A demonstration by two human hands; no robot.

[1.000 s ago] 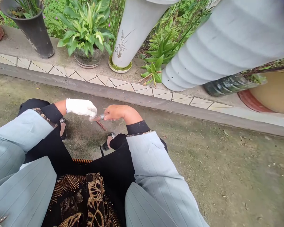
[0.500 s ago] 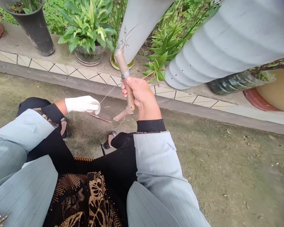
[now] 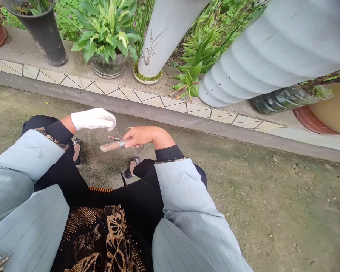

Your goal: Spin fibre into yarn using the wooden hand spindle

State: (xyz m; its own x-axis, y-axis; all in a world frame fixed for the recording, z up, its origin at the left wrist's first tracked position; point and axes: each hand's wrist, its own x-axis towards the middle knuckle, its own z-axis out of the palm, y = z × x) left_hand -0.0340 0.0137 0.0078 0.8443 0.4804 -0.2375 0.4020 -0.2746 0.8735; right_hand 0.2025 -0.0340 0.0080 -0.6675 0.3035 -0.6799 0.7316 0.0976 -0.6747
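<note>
My right hand (image 3: pixel 143 136), bare, grips a short brown wooden stick (image 3: pixel 111 146) that lies level and points left. A band of thin wire (image 3: pixel 121 144) is wound round it near my fingers. My left hand (image 3: pixel 93 119), in a white glove, is pinched shut on the loose end of that wire (image 3: pixel 117 132), which runs up from the stick to its fingertips. A thin red-handled tool (image 3: pixel 113 138) lies on the ground just behind the stick.
I sit over a mossy concrete floor (image 3: pixel 272 211) with my feet in dark sandals below the hands. A tiled kerb (image 3: pixel 164 102) ahead carries a black pot (image 3: pixel 45 37), a leafy potted plant (image 3: pixel 107 34), a tall white vase (image 3: pixel 158 37) and a ribbed grey pot (image 3: pixel 266 53).
My right hand has swung the stick down from upright to level and nearer the gloved hand. The wire between them is now short and steep.
</note>
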